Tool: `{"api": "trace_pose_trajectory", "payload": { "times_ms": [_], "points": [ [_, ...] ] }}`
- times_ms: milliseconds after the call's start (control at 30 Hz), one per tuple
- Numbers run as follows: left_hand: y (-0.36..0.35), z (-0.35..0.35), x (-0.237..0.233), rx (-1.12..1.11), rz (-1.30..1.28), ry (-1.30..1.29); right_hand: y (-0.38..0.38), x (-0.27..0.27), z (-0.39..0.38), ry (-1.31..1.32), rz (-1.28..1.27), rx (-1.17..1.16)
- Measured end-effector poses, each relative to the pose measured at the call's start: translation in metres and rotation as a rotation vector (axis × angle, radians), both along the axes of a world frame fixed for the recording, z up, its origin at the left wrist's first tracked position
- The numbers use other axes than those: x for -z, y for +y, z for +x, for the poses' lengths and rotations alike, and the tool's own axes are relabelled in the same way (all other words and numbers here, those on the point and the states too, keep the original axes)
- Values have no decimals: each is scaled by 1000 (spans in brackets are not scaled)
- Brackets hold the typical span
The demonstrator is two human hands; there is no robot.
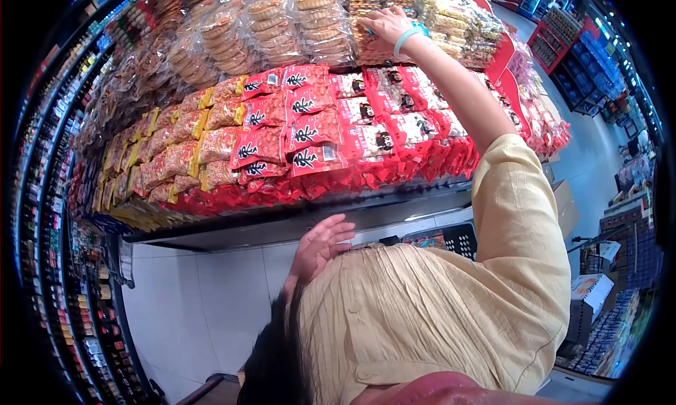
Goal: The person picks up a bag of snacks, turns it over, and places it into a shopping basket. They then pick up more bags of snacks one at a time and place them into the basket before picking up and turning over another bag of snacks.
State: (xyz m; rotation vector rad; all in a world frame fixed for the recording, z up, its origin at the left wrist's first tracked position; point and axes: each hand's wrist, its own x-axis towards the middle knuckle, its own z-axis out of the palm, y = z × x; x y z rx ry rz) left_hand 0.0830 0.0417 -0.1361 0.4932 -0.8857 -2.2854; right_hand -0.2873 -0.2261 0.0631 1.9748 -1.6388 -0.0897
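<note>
Room above red packets (313,129); bagged snacks (370,55) crowd the right hand (387,26).

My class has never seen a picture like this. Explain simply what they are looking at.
There is no machine here, only one person's two bare hands. A single camera worn on the head looks forward and down, so the person's yellow shirt fills the lower middle. On a shop display lie rows of red packets and yellow-edged packets, with clear-wrapped round biscuits behind. The right hand, a pale band at its wrist, reaches across to the wrapped snacks at the back; whether it grips one is unclear. The left hand is open near the shirt, with nothing visibly held.
</note>
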Motion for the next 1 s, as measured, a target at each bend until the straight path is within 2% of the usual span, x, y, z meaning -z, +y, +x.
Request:
{"api": "trace_pose_trajectory", "payload": {
  "times_ms": [67,133,200,267,300,333,400,467,533,667,1000],
  "points": [
    [0,1,-1,-1,0,-4,-4,5,-6,7,-4,8],
    [0,2,-1,-1,1,-7,-17,17,-24,-7,-181,-111],
    [0,3,-3,-7,14,-16,23,-6,-7,-107,-246,-127],
    [1,4,-5,-18,19,-33,40,-22,-13,-263,-138,-54],
    [1,5,-5,-30,26,-51,45,-23,-22,-317,-218,-169],
    [1,5,-5,-28,28,-48,49,-23,-28,-314,-216,-168],
    [1,4,-5,-33,24,-66,68,-33,-30,-409,-27,104],
    [-1,3,-2,-21,17,-62,73,-24,-46,-412,-25,72],
    [-2,2,-1,-11,8,-61,80,-14,-53,-459,120,96],
    [-3,-1,-1,11,4,-60,87,-7,-46,-454,187,115],
    [-2,1,1,-8,17,-101,59,11,-61,-525,155,46]
  ]
}}
